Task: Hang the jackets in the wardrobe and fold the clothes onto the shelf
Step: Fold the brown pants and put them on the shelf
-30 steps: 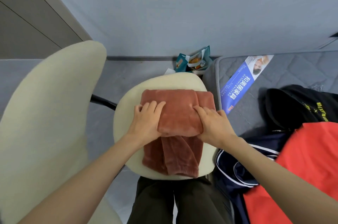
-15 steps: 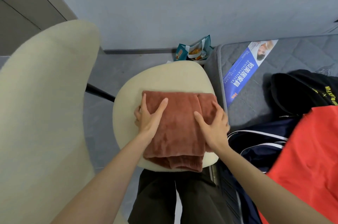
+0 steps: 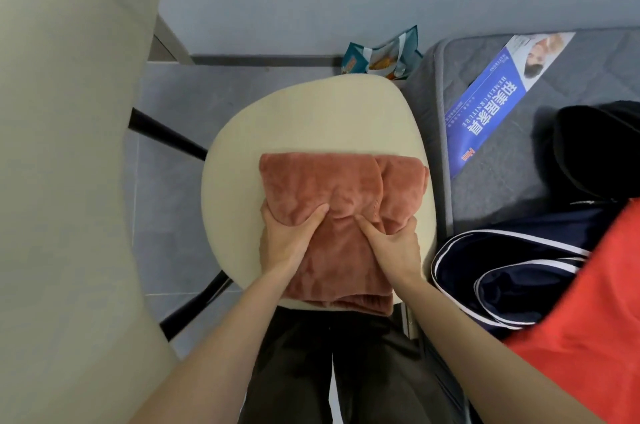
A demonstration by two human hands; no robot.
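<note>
My feed is evenly lit by soft, cool, diffuse light, bright enough throughout; the shadows I see are faint ones where the left hand point(image 3: 287, 243) and right hand point(image 3: 394, 247) dent the rust fleece garment point(image 3: 325, 188). The wide lens bows and stretches the chair back point(image 3: 69, 146) at the left edge. The black garment point(image 3: 595, 153) on the bed point(image 3: 502, 188) sinks to near-featureless dark, and everything looks slightly soft.
</note>
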